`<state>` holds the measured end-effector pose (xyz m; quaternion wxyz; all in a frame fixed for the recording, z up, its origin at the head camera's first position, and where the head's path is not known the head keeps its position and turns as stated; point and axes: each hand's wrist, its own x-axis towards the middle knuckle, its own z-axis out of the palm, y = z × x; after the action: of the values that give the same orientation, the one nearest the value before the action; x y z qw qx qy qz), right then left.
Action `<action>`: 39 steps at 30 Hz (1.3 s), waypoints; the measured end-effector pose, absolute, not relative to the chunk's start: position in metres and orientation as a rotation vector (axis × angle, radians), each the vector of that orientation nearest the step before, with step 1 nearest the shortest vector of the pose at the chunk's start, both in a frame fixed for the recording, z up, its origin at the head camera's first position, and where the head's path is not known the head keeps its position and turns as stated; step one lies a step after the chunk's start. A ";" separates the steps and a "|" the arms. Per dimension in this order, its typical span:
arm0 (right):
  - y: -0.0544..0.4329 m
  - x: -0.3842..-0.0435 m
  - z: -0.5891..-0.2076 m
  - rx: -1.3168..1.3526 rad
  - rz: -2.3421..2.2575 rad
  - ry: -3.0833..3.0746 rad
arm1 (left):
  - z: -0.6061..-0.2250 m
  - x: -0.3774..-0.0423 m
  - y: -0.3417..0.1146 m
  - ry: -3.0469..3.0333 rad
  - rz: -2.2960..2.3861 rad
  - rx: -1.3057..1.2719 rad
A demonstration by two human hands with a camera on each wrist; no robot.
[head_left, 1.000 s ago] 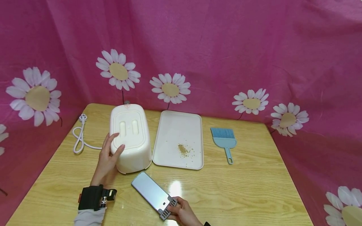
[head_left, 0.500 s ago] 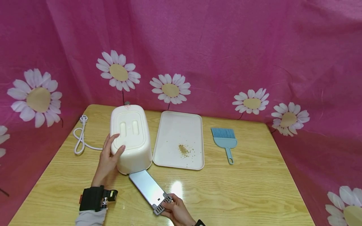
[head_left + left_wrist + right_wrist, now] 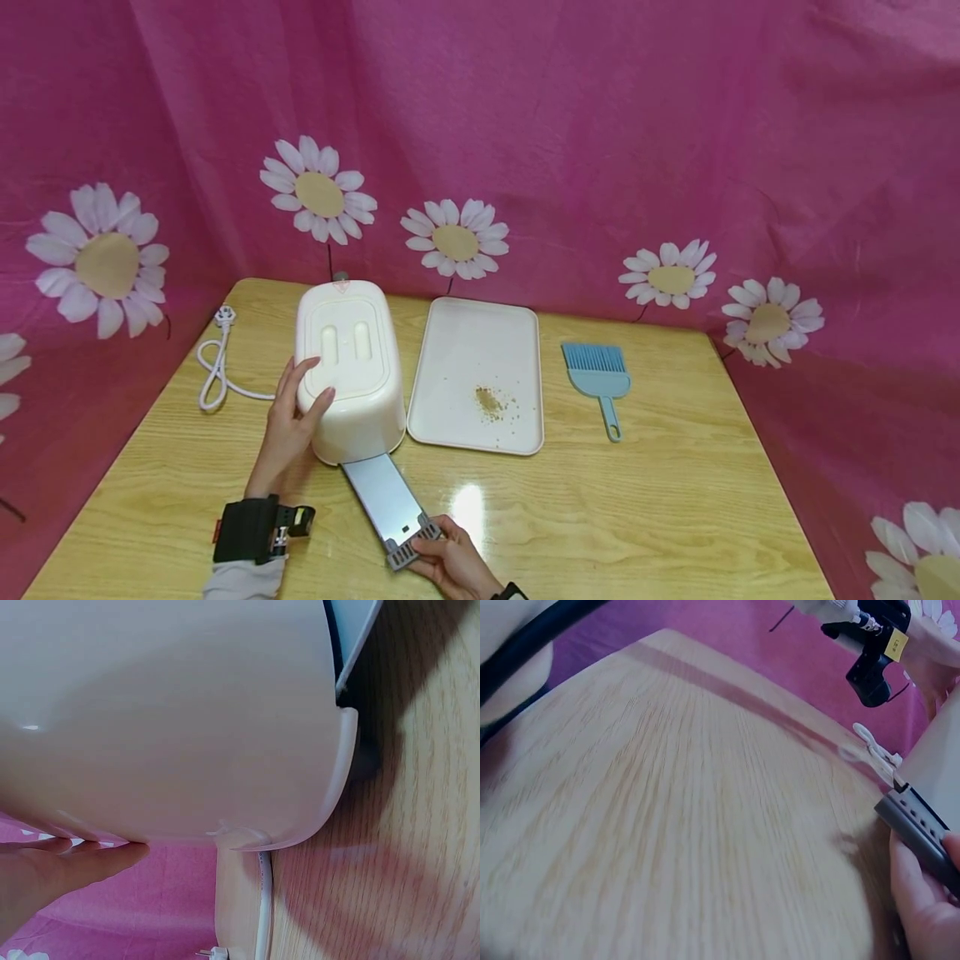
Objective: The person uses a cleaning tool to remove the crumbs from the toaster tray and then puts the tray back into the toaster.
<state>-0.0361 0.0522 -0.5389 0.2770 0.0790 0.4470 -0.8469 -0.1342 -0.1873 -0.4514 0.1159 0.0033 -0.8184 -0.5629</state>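
Note:
A white toaster [image 3: 358, 425] with a lid on top stands left of the middle in the head view. My left hand [image 3: 291, 421] rests against its near left side and top edge. Its fairly straight fingers [image 3: 101, 859] touch the toaster's smooth side in the left wrist view. In my right hand [image 3: 452, 560] I pinch the grey slotted end of a flat metal crumb tray [image 3: 384, 496]. The thumb lies on top and the fingers are beneath. The crumb tray's far end is out of sight under the toaster's front edge. In the right wrist view, my hand holds the slotted end [image 3: 922, 834].
A white serving tray [image 3: 453, 342] with a small heap of brown crumbs [image 3: 489, 402] lies beside the toaster. Further right is a blue brush and dustpan-like piece [image 3: 600, 379]. A white power cord [image 3: 219, 367] loops at the left. A pink flowered curtain backs the wooden table [image 3: 637, 517].
My right hand has moved left and slightly upward with the crumb tray. The tray's far end has gone from lying before the toaster to under its front edge. The left hand stays put.

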 end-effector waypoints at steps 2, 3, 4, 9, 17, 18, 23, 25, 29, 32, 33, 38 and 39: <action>0.051 -0.037 -0.539 0.202 -2.277 1.187 | -0.452 -0.134 -0.187 -2.397 -1.646 0.005; 0.050 -0.037 -0.539 0.203 -2.277 1.186 | -0.452 -0.134 -0.187 -2.396 -1.646 0.007; 0.049 -0.037 -0.539 0.204 -2.279 1.188 | -0.452 -0.134 -0.187 -2.396 -1.646 0.007; 0.047 -0.036 -0.540 0.234 -2.299 1.187 | -0.452 -0.135 -0.186 -2.396 -1.659 0.017; 0.041 -0.030 -0.540 0.286 -2.326 1.184 | -0.455 -0.140 -0.186 -2.396 -1.680 0.006; 0.040 -0.029 -0.540 0.281 -2.329 1.182 | -0.455 -0.139 -0.186 -2.394 -1.676 0.007; 0.038 -0.028 -0.539 0.274 -2.348 1.136 | -0.456 -0.138 -0.187 -2.383 -1.662 0.003; 0.037 -0.027 -0.539 0.278 -2.355 1.120 | -0.457 -0.138 -0.187 -2.378 -1.651 -0.011; 0.037 -0.026 -0.540 0.279 -2.363 1.096 | -0.457 -0.139 -0.188 -2.387 -1.643 -0.018; 0.035 -0.027 -0.539 0.271 -2.365 1.089 | -0.457 -0.139 -0.187 -2.387 -1.643 -0.011; 0.034 -0.027 -0.539 0.272 -2.365 1.092 | -0.457 -0.138 -0.187 -2.384 -1.643 -0.011; 0.024 -0.028 -0.538 0.305 -2.354 1.122 | -0.456 -0.136 -0.188 -2.374 -1.627 -0.024; 0.022 -0.029 -0.538 0.308 -2.351 1.129 | -0.456 -0.136 -0.188 -2.376 -1.620 -0.024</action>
<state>-0.0289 0.0220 -0.5378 0.2547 0.1133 0.4156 -0.8657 -0.1359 -0.1878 -0.4557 0.1323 -0.0081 -0.8189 -0.5584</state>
